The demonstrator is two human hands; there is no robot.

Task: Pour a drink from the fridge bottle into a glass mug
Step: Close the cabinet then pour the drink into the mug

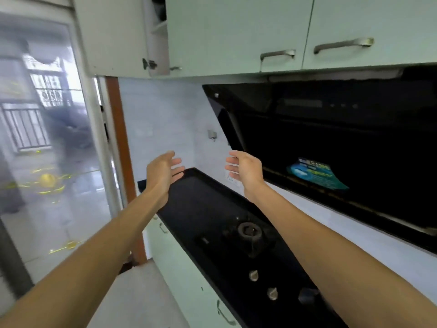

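Observation:
Both arms reach forward over a black gas hob. My left hand and my right hand hang in the air with palms facing each other, fingers relaxed and holding nothing. No bottle, fridge or glass mug shows in the head view.
A black range hood juts out on the right above the hob. Pale wall cabinets hang overhead; the leftmost cabinet door stands ajar. A burner and knobs sit on the hob. A glass door is at the left.

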